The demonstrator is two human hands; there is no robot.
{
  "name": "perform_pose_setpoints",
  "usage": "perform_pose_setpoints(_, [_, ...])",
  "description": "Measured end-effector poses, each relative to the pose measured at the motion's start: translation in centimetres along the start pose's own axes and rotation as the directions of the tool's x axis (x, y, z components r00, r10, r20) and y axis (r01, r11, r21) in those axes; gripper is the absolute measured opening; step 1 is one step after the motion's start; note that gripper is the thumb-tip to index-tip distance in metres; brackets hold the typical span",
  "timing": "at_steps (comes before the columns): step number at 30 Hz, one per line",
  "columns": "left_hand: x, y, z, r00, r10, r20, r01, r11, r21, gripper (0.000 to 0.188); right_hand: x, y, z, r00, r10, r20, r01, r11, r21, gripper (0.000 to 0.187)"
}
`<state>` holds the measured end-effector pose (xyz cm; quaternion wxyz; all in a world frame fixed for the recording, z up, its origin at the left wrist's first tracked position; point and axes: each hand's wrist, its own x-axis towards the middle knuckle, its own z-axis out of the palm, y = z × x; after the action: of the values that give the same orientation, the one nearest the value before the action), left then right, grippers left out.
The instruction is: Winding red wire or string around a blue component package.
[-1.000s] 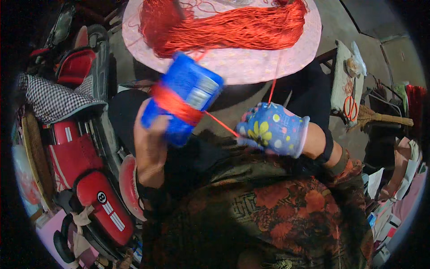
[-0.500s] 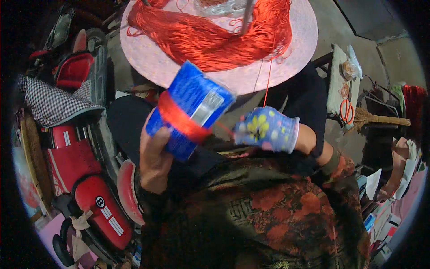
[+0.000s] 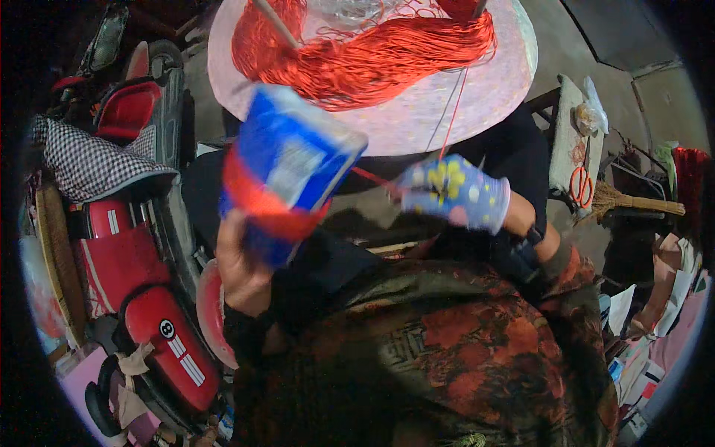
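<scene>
My bare left hand [image 3: 242,268] is wrapped round the lower end of a blue packet [image 3: 294,141], held tilted and blurred by motion. Red cord [image 3: 257,197] is wound in a wide band about the packet's middle. A single strand runs from it to my right hand [image 3: 454,194], which wears a blue flowered glove and has its fingers closed on the cord. From that hand the strand climbs to a large skein of red cord [image 3: 372,63] on a pink round tabletop [image 3: 387,132]. Upright rods [image 3: 275,22] stand inside the skein.
At the right, orange-handled scissors [image 3: 582,186] lie at the end of a narrow padded bench [image 3: 564,153], near a straw broom [image 3: 633,201]. Along the left stands a red ride-on vehicle [image 3: 167,335] with a checked cloth [image 3: 97,160]. Clear plastic [image 3: 350,11] sits within the skein.
The packet and my left hand have shifted left and slightly up, and the packet has turned a little. My right hand has risen slightly rightward. The skein and tabletop appear shifted in view.
</scene>
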<state>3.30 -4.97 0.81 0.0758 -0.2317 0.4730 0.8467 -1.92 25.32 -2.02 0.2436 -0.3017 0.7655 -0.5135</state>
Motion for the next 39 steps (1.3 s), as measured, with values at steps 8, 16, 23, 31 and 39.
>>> perform_pose_setpoints(8, [1.0, -0.8, 2.6, 0.818, -0.363, 0.446, -0.069, 0.707, 0.704, 0.051, 3.4, -2.5, -3.1, 0.992, -0.122, 0.015, 0.123, 0.992, -0.007, 0.017])
perform_pose_setpoints(16, [-1.3, -1.6, 1.8, 0.830, 0.248, 0.500, -0.218, 0.969, -0.119, 0.069, 0.3, 0.4, 1.4, 0.990, -0.060, 0.125, 0.069, 0.995, -0.067, 0.013])
perform_pose_setpoints(23, [1.1, -2.2, 1.3, 0.910, -0.169, 0.377, -0.189, 0.642, 0.743, 0.051, 2.5, -2.3, -1.9, 0.942, -0.322, 0.097, 0.336, 0.894, -0.296, 0.015])
perform_pose_setpoints(31, [-0.3, 0.1, 3.3, 0.886, -0.124, 0.447, 0.159, 0.986, -0.041, 0.054, 0.2, 1.3, -0.8, 0.994, 0.031, -0.102, -0.024, 0.997, 0.072, 0.021])
perform_pose_setpoints(39, [1.3, -2.2, 2.3, 0.900, -0.310, 0.307, -0.008, 0.693, 0.721, 0.046, 3.1, -2.6, -1.6, 0.938, -0.327, 0.117, 0.347, 0.888, -0.302, 0.019])
